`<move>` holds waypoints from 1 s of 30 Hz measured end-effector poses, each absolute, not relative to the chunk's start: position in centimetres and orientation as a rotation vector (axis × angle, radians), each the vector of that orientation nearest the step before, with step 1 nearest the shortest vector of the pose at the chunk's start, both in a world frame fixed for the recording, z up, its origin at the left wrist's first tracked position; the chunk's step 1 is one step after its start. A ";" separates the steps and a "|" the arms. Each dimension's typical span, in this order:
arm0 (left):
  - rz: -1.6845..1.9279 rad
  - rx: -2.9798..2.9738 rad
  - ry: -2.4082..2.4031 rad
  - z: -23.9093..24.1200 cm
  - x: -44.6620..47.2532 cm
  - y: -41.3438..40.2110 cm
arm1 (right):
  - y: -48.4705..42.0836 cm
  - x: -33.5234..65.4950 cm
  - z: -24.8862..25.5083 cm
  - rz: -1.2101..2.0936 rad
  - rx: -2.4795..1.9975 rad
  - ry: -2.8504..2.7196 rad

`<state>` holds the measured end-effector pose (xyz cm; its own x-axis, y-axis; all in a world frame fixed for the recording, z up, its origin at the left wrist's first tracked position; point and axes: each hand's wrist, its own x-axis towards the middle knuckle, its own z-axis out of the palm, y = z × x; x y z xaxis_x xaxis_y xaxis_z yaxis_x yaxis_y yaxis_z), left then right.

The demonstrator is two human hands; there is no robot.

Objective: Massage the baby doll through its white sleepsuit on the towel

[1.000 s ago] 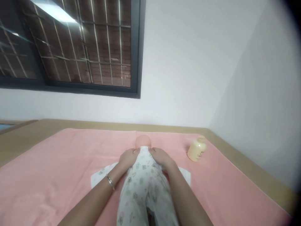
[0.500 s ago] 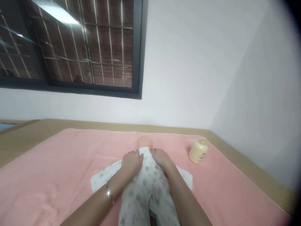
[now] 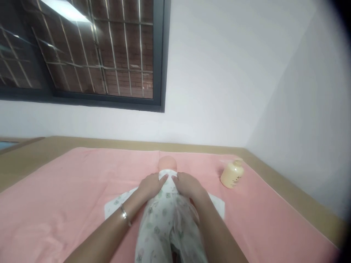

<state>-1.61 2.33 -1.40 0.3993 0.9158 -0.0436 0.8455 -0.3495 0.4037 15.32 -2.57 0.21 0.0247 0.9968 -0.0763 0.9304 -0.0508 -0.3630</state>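
A baby doll [image 3: 167, 163] lies on a pink sheet [image 3: 82, 182], its rounded bare head at the far end. White clothes with small green and grey prints [image 3: 163, 215] cover its body and legs, and a plain white band shows below the head. My left hand [image 3: 152, 185] wraps the left side of the doll's upper body, its thumb on top. My right hand [image 3: 188, 185] is closed round the opposite side, thumb also on top. Most fingers are hidden along the sides. White patterned sleeves [image 3: 120, 201] spread outward beneath my arms. The doll's face is not visible.
A cream bottle [image 3: 232, 175] with dark lettering stands on the sheet to the right, its top pale and blurred. A wooden edge [image 3: 145, 145] borders the sheet. Behind are a white wall [image 3: 208, 73] and a barred, dark-framed window [image 3: 159, 73].
Both thumbs now lie nearer together on the doll's upper body, where a plain white band has come into view. My left hand has shifted slightly left; the camera view has moved a little.
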 end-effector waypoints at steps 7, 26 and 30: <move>0.232 2.544 1.711 -1.3 -0.2 -0.6 | -0.4 16.3 -1.6 0.607 -2.126 -1.802; 0.160 2.542 1.848 -0.8 -0.1 -1.1 | -1.9 15.3 0.4 0.597 -2.118 -1.876; 0.185 2.469 1.807 -1.1 -0.7 0.2 | -2.7 15.0 0.8 0.482 -2.159 -1.973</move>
<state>-0.70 0.18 -1.09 0.2988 0.9529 0.0517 0.9437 -0.3031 0.1325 14.96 -2.68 0.77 0.0686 0.9907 -0.1172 0.9333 -0.1052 -0.3434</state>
